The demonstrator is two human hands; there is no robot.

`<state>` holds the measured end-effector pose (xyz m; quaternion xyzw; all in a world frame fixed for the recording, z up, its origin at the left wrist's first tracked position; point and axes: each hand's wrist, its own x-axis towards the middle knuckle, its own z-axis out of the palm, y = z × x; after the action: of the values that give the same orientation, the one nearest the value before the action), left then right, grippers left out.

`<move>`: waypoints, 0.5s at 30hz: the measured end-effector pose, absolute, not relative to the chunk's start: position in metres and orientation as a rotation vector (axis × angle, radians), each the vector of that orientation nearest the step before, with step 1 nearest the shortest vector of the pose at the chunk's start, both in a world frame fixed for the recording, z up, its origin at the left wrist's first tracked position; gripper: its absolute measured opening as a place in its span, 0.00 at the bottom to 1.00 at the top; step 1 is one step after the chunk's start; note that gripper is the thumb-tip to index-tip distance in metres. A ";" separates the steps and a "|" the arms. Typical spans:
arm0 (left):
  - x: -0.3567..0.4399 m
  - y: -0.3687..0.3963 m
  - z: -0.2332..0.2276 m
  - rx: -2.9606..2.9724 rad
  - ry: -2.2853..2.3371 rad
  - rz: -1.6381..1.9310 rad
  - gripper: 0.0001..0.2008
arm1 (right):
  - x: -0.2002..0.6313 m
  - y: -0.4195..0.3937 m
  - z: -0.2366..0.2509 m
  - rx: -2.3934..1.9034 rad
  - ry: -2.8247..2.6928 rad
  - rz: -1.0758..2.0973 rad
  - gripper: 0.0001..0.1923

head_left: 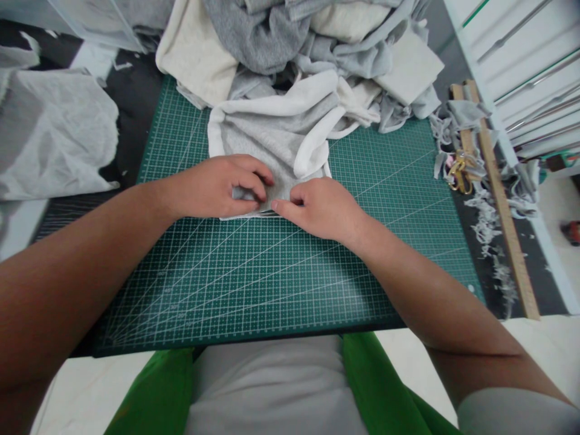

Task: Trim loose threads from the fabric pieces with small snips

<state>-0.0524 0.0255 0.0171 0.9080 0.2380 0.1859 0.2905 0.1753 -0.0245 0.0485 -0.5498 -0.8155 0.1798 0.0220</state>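
A light grey knit cloth piece (276, 150) with white bands along its edges lies rumpled on a green cutting mat (272, 272). At its near edge, my left hand (222, 184) rests on the cloth with curled fingers, the thumb along the edge and the fingertips close to it. My right hand (324, 208) is closed on the same edge farther right, its thumb pointing left toward the left hand's fingers. Between the two hands the layers of the edge part slightly, and a thin dark line shows there. The undersides of both hands' fingers are hidden.
A heap of grey and cream cloth (263, 36) covers the mat's far side. Pale sheer fabric (58, 133) lies on the left. On the right are gold-handled scissors (460, 172), a wooden ruler (505, 211) and fabric scraps (484, 223). A clear plastic bin (106, 24) stands far left.
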 end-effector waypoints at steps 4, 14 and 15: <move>-0.053 0.026 0.017 2.428 0.636 0.486 0.09 | 0.176 -0.025 0.048 -1.708 -2.519 0.564 0.27; -0.054 0.026 0.017 2.427 0.623 0.488 0.07 | 0.173 -0.025 0.047 -1.705 -2.530 0.533 0.27; -0.054 0.026 0.017 2.426 0.628 0.483 0.07 | 0.173 -0.025 0.047 -1.709 -2.533 0.538 0.27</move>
<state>-0.0536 0.0257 0.0173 0.9095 0.2355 0.1810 0.2907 0.1731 -0.0254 0.0472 -0.5507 -0.8162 0.1734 0.0196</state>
